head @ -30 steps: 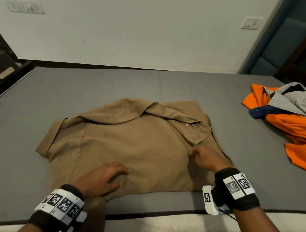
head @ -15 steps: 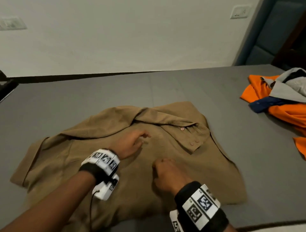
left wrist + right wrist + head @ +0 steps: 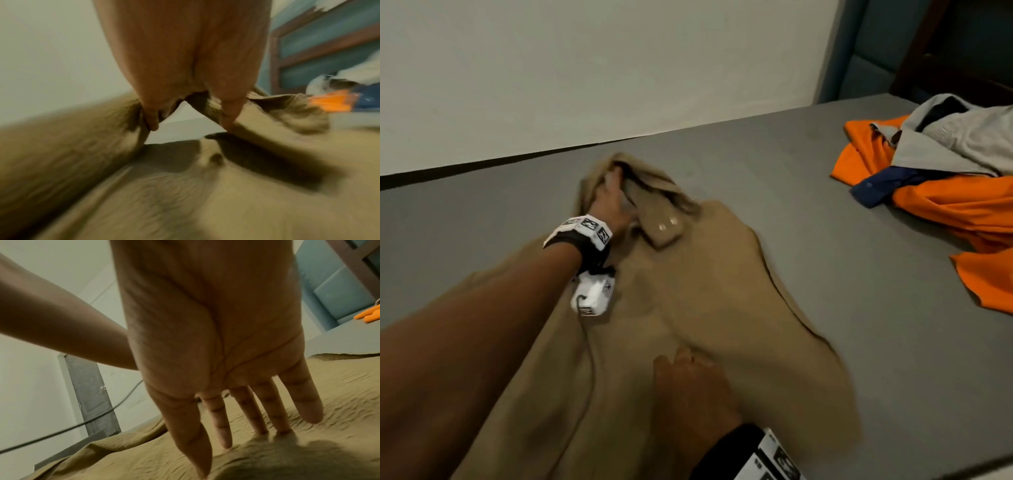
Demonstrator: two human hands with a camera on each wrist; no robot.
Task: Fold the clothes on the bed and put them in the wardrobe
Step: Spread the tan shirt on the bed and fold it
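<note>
A tan button shirt [image 3: 715,291] lies spread on the grey bed [image 3: 842,308]. My left hand [image 3: 610,192] reaches to the shirt's far edge and grips a bunch of its cloth by the collar, lifting it off the bed. In the left wrist view the fingers [image 3: 228,116] curl round the tan cloth [image 3: 257,113]. My right hand [image 3: 688,373] rests on the shirt's near part with straight fingers [image 3: 298,402] touching the fabric [image 3: 339,394].
A heap of orange, grey and blue clothes [image 3: 941,192] lies at the bed's right side. A pale wall [image 3: 585,68] runs behind the bed. A blue padded headboard [image 3: 869,44] stands at the far right. The bed's near edge [image 3: 989,462] shows at bottom right.
My left hand moved from the shirt's middle to its far edge and took hold of the cloth. My right hand uncurled and lies flat. The view swung closer.
</note>
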